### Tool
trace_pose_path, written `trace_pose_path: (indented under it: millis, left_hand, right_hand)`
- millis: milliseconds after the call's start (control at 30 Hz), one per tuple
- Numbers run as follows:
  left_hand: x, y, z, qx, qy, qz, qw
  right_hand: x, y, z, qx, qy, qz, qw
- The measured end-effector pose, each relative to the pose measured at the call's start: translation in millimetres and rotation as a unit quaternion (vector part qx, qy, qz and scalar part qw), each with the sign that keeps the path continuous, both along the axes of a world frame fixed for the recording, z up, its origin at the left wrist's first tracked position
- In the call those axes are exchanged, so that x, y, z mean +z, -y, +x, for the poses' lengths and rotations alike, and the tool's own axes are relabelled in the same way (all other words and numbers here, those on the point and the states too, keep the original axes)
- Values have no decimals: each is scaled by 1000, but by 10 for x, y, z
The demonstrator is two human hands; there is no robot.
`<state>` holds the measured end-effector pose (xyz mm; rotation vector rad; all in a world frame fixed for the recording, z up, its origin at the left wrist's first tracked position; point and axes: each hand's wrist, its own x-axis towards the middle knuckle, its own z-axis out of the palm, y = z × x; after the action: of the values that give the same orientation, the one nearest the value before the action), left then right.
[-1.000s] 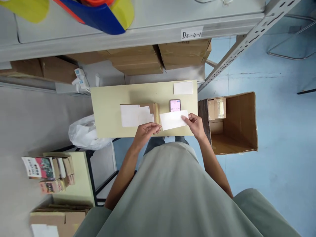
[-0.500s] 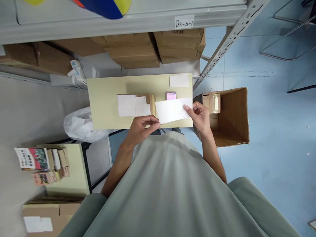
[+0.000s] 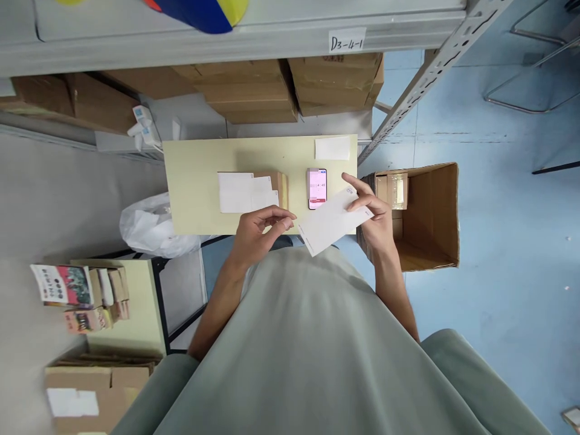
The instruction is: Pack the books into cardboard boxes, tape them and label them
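Observation:
My right hand (image 3: 375,214) holds a white paper sheet (image 3: 333,222) by its right end, with the index finger stretched out above it. The sheet is tilted, its lower left corner hanging over the table's near edge, and small print shows at its corners. Just left of the sheet is my left hand (image 3: 263,232), empty, with thumb and fingers slightly apart. Behind the sheet, a phone (image 3: 317,186) with a lit pink screen lies on the pale yellow table (image 3: 194,181). Several white papers (image 3: 235,193) rest against a small brown block (image 3: 280,181) left of the phone.
Another white paper (image 3: 332,148) lies at the table's back right. An open cardboard box (image 3: 432,217) stands on the floor to the right. Metal shelving (image 3: 272,45) with cardboard boxes rises behind. At left are a white plastic bag (image 3: 149,226) and stacked books (image 3: 67,285).
The sheet has left my left hand's fingertips and swung down and right in my right hand, now showing print. More of the phone is uncovered.

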<state>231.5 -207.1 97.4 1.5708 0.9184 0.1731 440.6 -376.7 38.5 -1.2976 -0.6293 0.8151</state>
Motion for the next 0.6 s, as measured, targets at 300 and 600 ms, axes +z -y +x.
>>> trace_pose_path:
  millis: [300,600]
  left_hand:
    - [38,49,-58,12,-16,-83,996]
    - [65,76,-109,20,29,-91,995]
  right_hand:
    - [19,2,-48,-3,1,29,1000]
    - [71,-19,-28,7,5,32,999]
